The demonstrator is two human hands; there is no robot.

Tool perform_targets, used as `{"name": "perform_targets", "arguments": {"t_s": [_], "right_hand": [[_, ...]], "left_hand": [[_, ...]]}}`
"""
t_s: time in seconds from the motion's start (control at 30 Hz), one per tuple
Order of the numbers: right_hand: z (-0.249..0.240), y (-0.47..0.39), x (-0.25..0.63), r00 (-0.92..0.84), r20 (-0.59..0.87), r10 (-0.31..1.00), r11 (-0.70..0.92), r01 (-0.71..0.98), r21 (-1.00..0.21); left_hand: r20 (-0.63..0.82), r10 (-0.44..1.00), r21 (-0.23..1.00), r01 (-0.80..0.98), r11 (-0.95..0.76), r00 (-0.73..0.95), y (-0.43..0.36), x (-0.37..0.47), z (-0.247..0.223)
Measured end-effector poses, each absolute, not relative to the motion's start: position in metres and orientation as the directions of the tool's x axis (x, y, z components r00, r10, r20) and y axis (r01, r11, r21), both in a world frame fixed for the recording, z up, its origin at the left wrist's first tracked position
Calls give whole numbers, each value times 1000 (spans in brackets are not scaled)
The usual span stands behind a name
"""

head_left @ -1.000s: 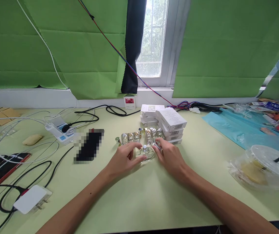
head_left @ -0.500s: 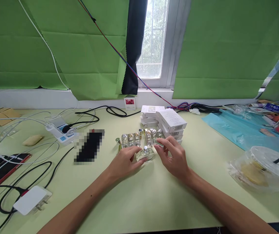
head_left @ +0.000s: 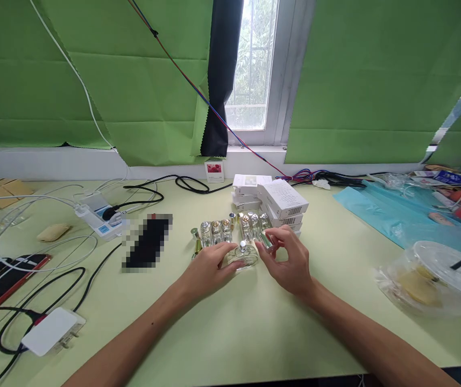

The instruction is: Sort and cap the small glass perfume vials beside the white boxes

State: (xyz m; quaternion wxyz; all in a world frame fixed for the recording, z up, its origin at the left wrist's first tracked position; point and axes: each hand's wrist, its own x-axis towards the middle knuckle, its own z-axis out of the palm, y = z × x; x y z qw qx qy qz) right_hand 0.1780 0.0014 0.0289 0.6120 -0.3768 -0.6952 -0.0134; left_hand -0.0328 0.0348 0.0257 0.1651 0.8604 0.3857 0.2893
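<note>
A clear glass perfume bottle with a silvery spray top is on the table, tilted or lying low. The fingers and thumb of my left hand are closed on its left side. Just to the right, my right hand pinches a small shiny silvery-green cap, held apart from the bottle. Behind my hands stand a left group of glass bottles and a right group of similar bottles. A gold-green cap is by my left hand, partly hidden.
White boxes are stacked behind the bottles. To the left are a power strip, loose cables and a white charger. A lidded plastic container in a bag and a blue sheet are on the right.
My right hand has turned slightly, and the cap in its fingers now shows more plainly. The bottle has shifted slightly to the right with my left hand still on it.
</note>
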Motion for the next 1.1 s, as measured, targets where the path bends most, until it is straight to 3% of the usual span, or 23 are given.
{"name": "perform_targets", "arguments": {"t_s": [0.27,0.77,1.1], "right_hand": [[31,2,176,26,889,457,732,557,-392],[28,4,176,-88,869,487,756,540,-369],[24,10,172,47,920,389,810,458,-366]], "left_hand": [[381,738,490,555,-672,557,37,-34,21],[401,738,478,563,-674,543,37,-32,20],[364,760,473,596,-648,538,35,-30,18]]}}
